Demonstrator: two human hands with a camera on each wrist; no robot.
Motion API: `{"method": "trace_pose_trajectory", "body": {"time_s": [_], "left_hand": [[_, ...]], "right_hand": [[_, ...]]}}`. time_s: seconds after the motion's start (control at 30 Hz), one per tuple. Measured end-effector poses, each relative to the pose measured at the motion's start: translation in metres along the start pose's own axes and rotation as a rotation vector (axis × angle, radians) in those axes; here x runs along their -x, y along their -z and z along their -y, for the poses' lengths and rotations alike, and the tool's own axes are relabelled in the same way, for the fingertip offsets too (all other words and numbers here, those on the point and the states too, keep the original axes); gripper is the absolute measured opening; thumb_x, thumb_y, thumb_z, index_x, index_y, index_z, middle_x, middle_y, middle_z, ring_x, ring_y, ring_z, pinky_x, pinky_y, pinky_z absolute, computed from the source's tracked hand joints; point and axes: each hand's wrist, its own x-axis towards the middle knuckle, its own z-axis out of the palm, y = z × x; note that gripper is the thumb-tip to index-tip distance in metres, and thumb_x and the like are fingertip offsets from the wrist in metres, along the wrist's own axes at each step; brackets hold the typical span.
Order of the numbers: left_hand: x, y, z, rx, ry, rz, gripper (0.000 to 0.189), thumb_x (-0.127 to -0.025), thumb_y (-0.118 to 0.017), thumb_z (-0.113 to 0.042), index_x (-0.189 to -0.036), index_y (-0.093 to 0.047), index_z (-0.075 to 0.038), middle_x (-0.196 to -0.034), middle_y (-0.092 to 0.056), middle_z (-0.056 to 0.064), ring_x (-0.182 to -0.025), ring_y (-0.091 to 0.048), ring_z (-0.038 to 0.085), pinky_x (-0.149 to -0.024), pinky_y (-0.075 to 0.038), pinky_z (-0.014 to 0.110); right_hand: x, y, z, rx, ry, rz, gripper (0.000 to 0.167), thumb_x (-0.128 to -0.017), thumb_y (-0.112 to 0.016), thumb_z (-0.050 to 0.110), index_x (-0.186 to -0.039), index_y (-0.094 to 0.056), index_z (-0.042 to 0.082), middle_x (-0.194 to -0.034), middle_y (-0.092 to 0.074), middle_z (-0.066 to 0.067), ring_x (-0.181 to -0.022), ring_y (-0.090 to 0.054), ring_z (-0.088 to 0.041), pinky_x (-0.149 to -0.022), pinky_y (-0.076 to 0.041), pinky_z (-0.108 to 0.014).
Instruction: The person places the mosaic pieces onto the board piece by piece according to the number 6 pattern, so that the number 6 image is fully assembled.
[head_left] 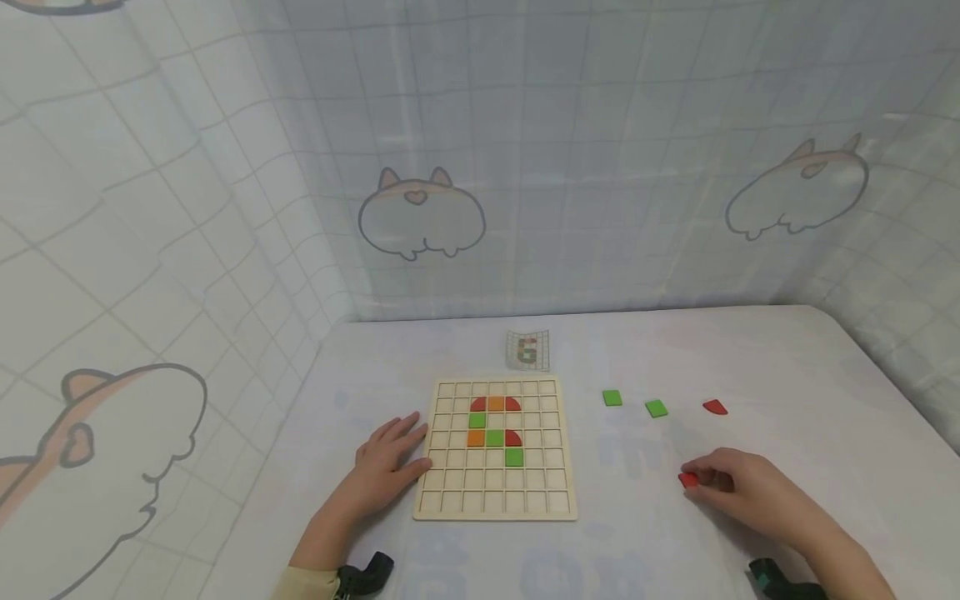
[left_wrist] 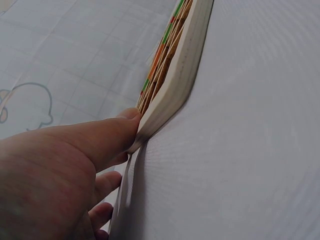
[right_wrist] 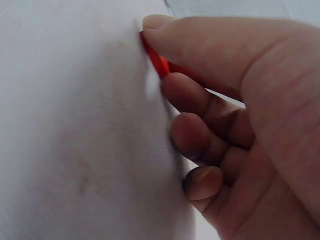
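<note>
At the frame's lower right, we pinch a red piece point(head_left: 687, 480) in our right hand point(head_left: 738, 490); left of lower centre, our left hand point(head_left: 386, 465) touches a gridded board point(head_left: 495, 517).

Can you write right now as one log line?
left hand: touches grid board | right hand: pinches red piece | loose, right of board: two green squares, another red piece | card: beyond board

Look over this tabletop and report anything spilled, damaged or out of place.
Nothing looks spilled or damaged. The set pieces sit inside the cells of the wooden board. Two green squares and a loose red piece lie at differing angles to its right, which seems ordinary beside a part-filled board.
</note>
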Motion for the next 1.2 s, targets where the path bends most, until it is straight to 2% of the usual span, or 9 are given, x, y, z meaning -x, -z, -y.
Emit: {"method": "trace_pose_trajectory", "body": {"time_s": [0.2,0.43,0.93,1.2], "left_hand": [[0.0,0.002,-0.001,0.005,0.001,0.006,0.064,-0.093,-0.067,-0.045,-0.149,-0.048,-0.018,-0.16,-0.029,0.002,-0.148,-0.015,0.033,-0.109,-0.014,0.066],[-0.001,0.002,-0.002,0.004,-0.002,0.004,0.065,-0.093,-0.067,-0.045,-0.149,-0.048,-0.018,-0.16,-0.029,0.002,-0.148,-0.014,0.034,-0.109,-0.013,0.065],[0.001,0.001,0.0,0.02,-0.001,0.007,0.064,-0.094,-0.066,-0.044,-0.149,-0.047,-0.018,-0.161,-0.028,0.002,-0.148,-0.014,0.033,-0.109,-0.013,0.065],[0.003,0.002,-0.002,0.01,-0.008,-0.003,0.064,-0.094,-0.065,-0.046,-0.148,-0.049,-0.017,-0.16,-0.03,0.003,-0.147,-0.016,0.034,-0.109,-0.014,0.066]], "right_hand": [[-0.001,0.0,0.001,0.006,0.042,-0.045,0.032,-0.076,-0.083,0.047,-0.101,-0.075,0.027,-0.081,-0.055,0.013,-0.07,-0.047,-0.006,-0.06,-0.042,-0.023],[-0.001,0.001,0.002,0.035,0.124,-0.087,0.018,-0.079,-0.084,0.036,-0.094,-0.074,0.035,-0.088,-0.054,0.016,-0.076,-0.048,-0.004,-0.065,-0.045,-0.023],[-0.01,-0.001,0.012,0.067,0.156,-0.084,0.017,-0.08,-0.083,0.035,-0.092,-0.07,0.034,-0.089,-0.057,0.021,-0.08,-0.052,-0.002,-0.074,-0.051,-0.026],[-0.013,-0.006,0.031,0.005,0.338,-0.176,0.022,-0.079,-0.083,0.018,-0.091,-0.07,0.031,-0.091,-0.059,0.021,-0.081,-0.054,-0.002,-0.07,-0.05,-0.024]]}}
